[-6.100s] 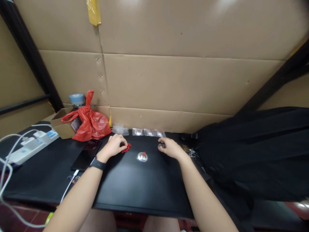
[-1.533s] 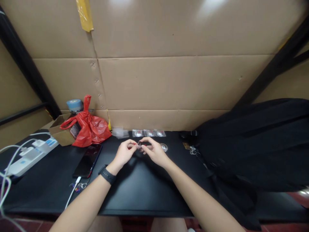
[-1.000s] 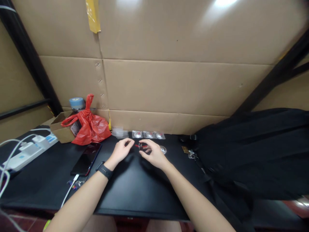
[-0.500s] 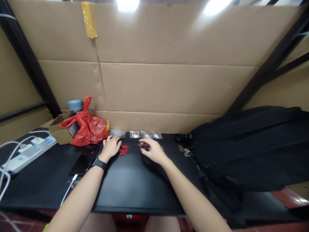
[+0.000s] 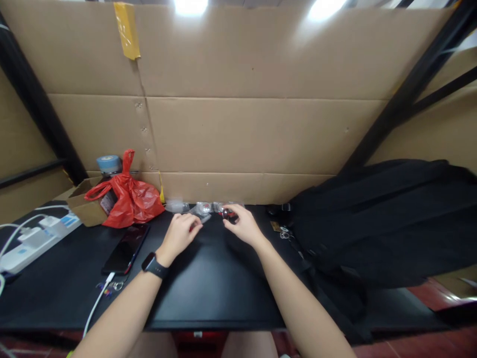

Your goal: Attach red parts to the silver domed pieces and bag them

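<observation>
My left hand (image 5: 181, 233), with a dark watch (image 5: 154, 265) on the wrist, pinches the edge of a clear plastic bag (image 5: 203, 217) over the black table (image 5: 212, 283). To its right my right hand (image 5: 241, 223) holds a small round shiny item (image 5: 225, 214) between thumb and fingers, with a bit of red beside it. Small clear packets with round items (image 5: 203, 208) lie along the back of the table, partly behind my hands. More clear bags (image 5: 176, 206) sit behind my left hand. The red pieces are hidden.
At the left are a phone (image 5: 125, 248) with a white cable, a red plastic bag (image 5: 136, 201), a cardboard box (image 5: 87, 206) and a power strip (image 5: 37, 243). Keys (image 5: 285, 233) and a black cloth item (image 5: 383, 223) lie at the right.
My left hand has moved right from beside the red pieces, and a clear bag is now at its fingertips. My right hand, still holding the round item, has shifted slightly back. The view has turned slightly.
</observation>
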Tool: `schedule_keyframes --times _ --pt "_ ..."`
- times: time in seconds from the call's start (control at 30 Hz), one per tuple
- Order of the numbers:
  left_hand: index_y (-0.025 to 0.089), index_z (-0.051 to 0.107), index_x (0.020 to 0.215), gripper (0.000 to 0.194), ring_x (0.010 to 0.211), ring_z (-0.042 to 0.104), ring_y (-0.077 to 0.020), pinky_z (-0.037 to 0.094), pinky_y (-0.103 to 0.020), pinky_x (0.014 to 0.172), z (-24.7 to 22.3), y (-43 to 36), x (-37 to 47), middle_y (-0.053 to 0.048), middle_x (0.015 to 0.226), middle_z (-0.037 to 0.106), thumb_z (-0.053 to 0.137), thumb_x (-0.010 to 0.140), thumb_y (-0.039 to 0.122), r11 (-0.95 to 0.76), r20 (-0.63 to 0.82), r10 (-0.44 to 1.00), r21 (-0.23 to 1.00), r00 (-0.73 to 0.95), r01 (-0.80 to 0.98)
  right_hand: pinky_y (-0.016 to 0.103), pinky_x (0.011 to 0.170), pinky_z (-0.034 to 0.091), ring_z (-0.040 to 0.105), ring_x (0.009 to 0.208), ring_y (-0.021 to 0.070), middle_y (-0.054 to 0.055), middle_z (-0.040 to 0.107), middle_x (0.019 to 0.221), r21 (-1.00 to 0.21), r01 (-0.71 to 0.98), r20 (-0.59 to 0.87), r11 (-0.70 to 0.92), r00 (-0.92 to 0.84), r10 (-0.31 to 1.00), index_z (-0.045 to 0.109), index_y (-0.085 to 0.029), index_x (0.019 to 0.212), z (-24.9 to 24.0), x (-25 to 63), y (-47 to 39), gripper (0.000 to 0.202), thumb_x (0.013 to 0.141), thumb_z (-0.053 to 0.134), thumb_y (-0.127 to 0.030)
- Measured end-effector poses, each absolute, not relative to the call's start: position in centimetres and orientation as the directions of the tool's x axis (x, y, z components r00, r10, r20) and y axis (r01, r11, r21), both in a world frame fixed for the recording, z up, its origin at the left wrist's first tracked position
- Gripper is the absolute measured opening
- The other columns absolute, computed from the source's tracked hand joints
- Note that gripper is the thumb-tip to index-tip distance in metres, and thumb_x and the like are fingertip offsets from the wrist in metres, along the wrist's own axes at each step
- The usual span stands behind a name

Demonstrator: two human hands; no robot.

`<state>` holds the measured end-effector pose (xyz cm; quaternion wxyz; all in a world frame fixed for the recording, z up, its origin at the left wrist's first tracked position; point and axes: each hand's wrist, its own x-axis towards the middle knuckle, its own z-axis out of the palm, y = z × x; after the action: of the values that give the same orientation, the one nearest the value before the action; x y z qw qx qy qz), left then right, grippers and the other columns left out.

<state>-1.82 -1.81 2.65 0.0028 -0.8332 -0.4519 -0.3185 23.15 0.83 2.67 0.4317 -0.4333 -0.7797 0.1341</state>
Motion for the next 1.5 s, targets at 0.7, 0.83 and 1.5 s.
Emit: schedule_keyframes --times 0.7,0.83,1.5 --pt "0.032 0.05 0.141 0.047 0.133 0.039 -0.0336 0.036 -0.053 0.105 -0.1 -4.0 1.7 -0.011 0.148 0.046 0.044 0.098 0.051 -0.662 0.21 0.746 0.128 0.632 0.738 0.027 0.07 0.045 0.069 0.084 0.0246 0.006 0.073 0.094 -0.241 0.889 -0.037 0.389 -0.409 0.912 0.07 -0.028 0.11 4.7 24.0 -2.0 0.04 0.07 0.075 -0.032" --pt "0.031 0.051 0.14 0.046 0.133 0.039 -0.0339 0.037 -0.053 0.105 -0.1 -4.0 1.6 -0.011 0.149 0.046 0.045 0.098 0.049 -0.675 0.187 0.737 0.139 0.65 0.725 0.027 0.074 0.046 0.069 0.09 0.0248 0.008 0.073 0.098 -0.257 0.888 -0.018 0.382 -0.399 0.917 0.065 -0.026 0.12 4.2 23.6 -1.5 0.046 0.075 0.074 -0.033" --pt "0.039 0.061 0.132 0.037 0.137 0.035 -0.0334 0.033 -0.055 0.108 0.6 -3.7 1.1 -0.007 0.152 0.044 0.055 0.095 0.041 -0.696 0.157 0.715 0.247 0.681 0.674 0.027 0.076 0.047 0.064 0.095 0.0189 0.003 0.065 0.11 -0.365 0.763 0.232 0.533 -0.481 0.846 0.063 -0.028 0.119 1.2 23.6 1.2 0.053 0.071 0.081 -0.017"
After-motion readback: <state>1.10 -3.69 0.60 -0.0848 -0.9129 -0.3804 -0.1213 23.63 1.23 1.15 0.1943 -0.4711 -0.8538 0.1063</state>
